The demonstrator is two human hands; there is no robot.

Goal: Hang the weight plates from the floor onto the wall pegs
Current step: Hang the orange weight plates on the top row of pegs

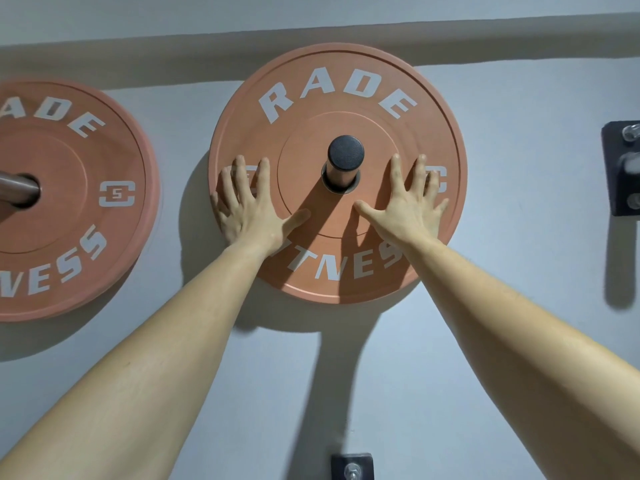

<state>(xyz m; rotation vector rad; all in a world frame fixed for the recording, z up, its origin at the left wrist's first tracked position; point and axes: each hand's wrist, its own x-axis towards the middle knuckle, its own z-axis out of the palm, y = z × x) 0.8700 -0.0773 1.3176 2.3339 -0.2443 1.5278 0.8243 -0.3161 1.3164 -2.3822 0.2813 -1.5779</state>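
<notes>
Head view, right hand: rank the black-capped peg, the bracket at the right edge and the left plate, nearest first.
1. The black-capped peg, just left of the right hand, in the centre plate hole.
2. The bracket, at the right edge.
3. The left plate, at the left edge.

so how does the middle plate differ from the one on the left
The middle plate has the left hand and right hand pressed flat on it; the left plate is untouched. The middle plate shows whole; the left plate is cut by the frame edge. The middle plate sits on a black-capped peg; the left plate on a bare steel peg. Both are salmon, white-lettered, hung on pegs.
</notes>
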